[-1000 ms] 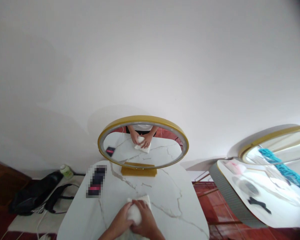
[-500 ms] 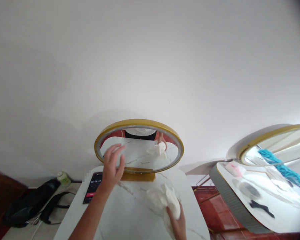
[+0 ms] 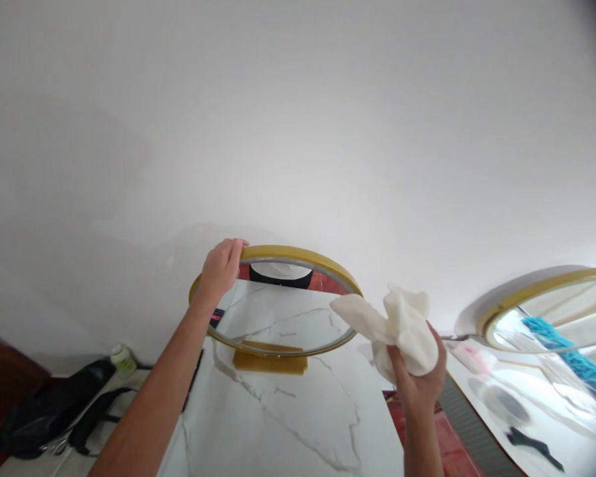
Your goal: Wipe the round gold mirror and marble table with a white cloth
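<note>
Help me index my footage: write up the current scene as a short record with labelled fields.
Left hand: fingers over the upper left rim of a rounded, gold-framed glass mirror
Right hand: holds a crumpled white cloth
Cloth and mirror: loose end overlaps the mirror's right edge in view; contact cannot be told
Surface: white marble-patterned table under the mirror's gold base
Left side: black bag, pale green bottle
Right side: second gold-framed mirror, another white-topped table
Backdrop: pale wall

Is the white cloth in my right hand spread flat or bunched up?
Bunched up: the cloth is gathered in thick folds in your right hand, with loose ends sticking out.
</note>
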`<state>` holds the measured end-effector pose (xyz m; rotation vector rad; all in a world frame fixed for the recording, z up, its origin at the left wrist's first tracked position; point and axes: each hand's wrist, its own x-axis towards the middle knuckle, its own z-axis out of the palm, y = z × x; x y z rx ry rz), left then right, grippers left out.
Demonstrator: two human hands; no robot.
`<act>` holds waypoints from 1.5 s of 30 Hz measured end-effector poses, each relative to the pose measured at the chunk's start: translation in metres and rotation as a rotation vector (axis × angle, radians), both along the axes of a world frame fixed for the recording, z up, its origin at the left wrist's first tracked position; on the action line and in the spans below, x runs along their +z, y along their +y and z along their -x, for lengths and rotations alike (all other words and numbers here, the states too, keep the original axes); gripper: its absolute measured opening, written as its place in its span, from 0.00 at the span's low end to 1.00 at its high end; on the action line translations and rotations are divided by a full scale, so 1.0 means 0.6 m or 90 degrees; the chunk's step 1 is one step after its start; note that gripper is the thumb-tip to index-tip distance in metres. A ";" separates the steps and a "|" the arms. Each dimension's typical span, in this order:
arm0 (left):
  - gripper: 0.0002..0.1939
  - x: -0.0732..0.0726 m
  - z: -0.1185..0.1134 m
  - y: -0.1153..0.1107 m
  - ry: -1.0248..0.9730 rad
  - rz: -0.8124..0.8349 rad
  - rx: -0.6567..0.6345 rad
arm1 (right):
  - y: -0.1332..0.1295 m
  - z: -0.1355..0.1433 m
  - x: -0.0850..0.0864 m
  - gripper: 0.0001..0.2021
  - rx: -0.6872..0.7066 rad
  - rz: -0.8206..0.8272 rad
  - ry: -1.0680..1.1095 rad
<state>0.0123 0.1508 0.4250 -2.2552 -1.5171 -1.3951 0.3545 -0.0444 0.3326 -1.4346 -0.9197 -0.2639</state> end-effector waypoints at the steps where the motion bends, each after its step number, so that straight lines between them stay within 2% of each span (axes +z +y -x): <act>1: 0.23 -0.008 -0.002 0.003 -0.001 0.013 0.018 | 0.014 0.002 0.022 0.41 0.015 -0.012 -0.029; 4: 0.23 -0.024 -0.006 0.009 -0.013 0.015 0.068 | 0.061 0.014 0.071 0.40 0.096 0.007 -0.082; 8: 0.21 -0.028 -0.005 0.014 -0.023 0.003 0.071 | 0.127 0.056 0.099 0.35 0.203 0.104 -0.229; 11: 0.22 -0.026 -0.002 0.017 -0.015 0.012 0.074 | 0.162 0.100 0.103 0.36 0.156 0.164 -0.360; 13: 0.22 -0.025 0.000 0.019 -0.014 0.018 0.075 | 0.175 0.129 0.106 0.37 0.099 0.166 -0.404; 16: 0.21 -0.025 0.001 0.021 -0.019 0.017 0.069 | 0.183 0.166 0.115 0.37 0.068 0.149 -0.449; 22: 0.21 -0.022 -0.001 0.019 -0.015 0.015 0.073 | 0.193 0.225 0.144 0.36 0.070 0.149 -0.526; 27: 0.21 -0.021 0.001 0.014 -0.002 0.022 0.063 | 0.207 0.254 0.152 0.33 0.104 0.161 -0.589; 32: 0.21 -0.023 0.003 0.016 -0.014 0.021 0.039 | 0.210 0.247 0.150 0.31 0.108 0.174 -0.609; 37: 0.21 -0.024 0.003 0.021 -0.014 0.013 0.051 | 0.205 0.215 0.139 0.32 0.089 0.160 -0.567; 45: 0.20 -0.029 0.006 0.025 -0.016 -0.007 0.051 | 0.188 0.130 0.087 0.29 0.047 0.153 -0.445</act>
